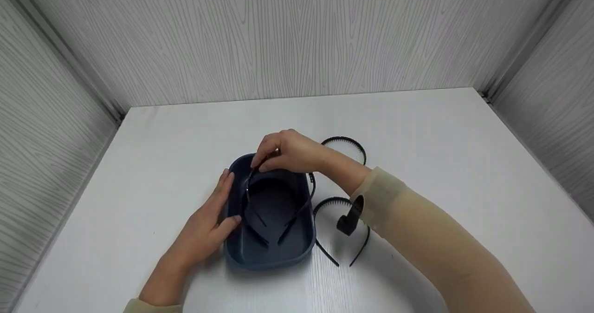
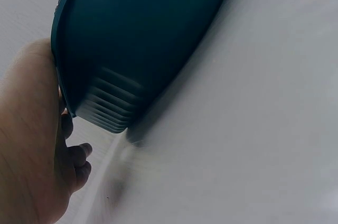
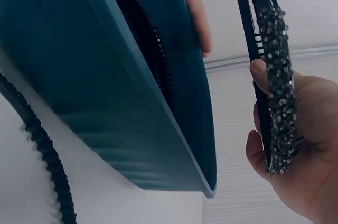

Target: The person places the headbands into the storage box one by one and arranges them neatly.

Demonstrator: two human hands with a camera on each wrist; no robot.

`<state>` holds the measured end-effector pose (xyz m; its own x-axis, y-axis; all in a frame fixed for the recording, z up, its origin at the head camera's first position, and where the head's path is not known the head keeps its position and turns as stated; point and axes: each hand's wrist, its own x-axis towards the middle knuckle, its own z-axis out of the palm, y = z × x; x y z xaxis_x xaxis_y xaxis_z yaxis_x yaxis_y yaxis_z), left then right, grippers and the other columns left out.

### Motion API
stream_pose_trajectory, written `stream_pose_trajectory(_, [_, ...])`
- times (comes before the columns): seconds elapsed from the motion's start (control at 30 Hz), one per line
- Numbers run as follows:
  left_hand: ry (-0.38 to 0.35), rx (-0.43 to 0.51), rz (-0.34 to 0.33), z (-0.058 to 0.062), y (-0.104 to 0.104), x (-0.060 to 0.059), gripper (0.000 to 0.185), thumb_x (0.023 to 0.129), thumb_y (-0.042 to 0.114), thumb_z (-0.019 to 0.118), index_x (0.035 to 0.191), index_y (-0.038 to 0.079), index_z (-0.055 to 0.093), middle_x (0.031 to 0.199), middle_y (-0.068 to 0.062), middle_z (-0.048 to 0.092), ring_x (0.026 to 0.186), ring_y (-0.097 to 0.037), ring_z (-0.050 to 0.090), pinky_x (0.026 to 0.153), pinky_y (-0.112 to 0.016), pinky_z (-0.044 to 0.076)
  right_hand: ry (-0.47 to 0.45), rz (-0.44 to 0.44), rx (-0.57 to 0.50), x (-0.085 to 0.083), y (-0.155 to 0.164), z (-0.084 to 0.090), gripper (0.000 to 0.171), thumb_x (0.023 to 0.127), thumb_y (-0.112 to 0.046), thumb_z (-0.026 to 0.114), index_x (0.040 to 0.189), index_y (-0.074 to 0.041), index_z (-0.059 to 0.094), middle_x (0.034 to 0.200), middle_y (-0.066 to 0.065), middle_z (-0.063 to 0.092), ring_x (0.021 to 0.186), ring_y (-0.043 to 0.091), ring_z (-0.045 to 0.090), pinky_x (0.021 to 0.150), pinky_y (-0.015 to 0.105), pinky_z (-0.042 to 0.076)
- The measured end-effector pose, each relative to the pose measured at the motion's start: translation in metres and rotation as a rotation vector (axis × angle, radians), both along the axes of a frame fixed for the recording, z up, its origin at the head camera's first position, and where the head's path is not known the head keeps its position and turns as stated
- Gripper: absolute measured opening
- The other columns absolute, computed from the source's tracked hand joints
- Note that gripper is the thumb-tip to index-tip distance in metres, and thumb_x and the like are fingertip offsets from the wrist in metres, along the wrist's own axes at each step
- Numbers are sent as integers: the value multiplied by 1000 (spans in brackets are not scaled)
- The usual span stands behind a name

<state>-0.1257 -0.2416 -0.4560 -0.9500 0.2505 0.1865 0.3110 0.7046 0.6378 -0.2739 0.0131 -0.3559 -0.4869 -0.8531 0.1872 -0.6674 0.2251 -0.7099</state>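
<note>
A dark blue oval-cornered basin stands on the white table. My left hand holds its left wall, with fairly straight fingers along the outside and the thumb over the rim. Above the basin's far end, my right hand pinches a black headband by its arch, its two arms hanging down into the basin. In the right wrist view that headband carries sparkling dark beads and shows comb teeth. Another toothed black headband lies inside the basin, partly hidden.
Right of the basin, two more toothed black headbands lie on the table, a near headband and a far headband partly covered by my right arm. Wood-grain panels rise behind the table and at both sides.
</note>
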Motion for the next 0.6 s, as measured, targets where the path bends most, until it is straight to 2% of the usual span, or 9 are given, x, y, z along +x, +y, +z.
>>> stream_pose_trajectory(0.3, [9, 2, -3, -1, -1, 0, 88, 102, 25, 62, 173, 29, 10, 178, 8, 7, 161, -13, 14, 125, -26, 15, 22, 37, 12, -2, -13, -14, 17, 98, -9, 77, 113, -11, 84, 113, 0, 75, 112, 9, 67, 101, 25, 51])
stream_pose_trajectory(0.6, [4, 7, -5, -1, -1, 1, 87, 102, 25, 61, 173, 30, 10, 177, 14, 5, 161, -12, 13, 125, -26, 15, 70, 35, 52, -3, -23, -24, 17, 98, -10, 77, 113, -12, 84, 113, 2, 76, 111, 11, 67, 99, 22, 50])
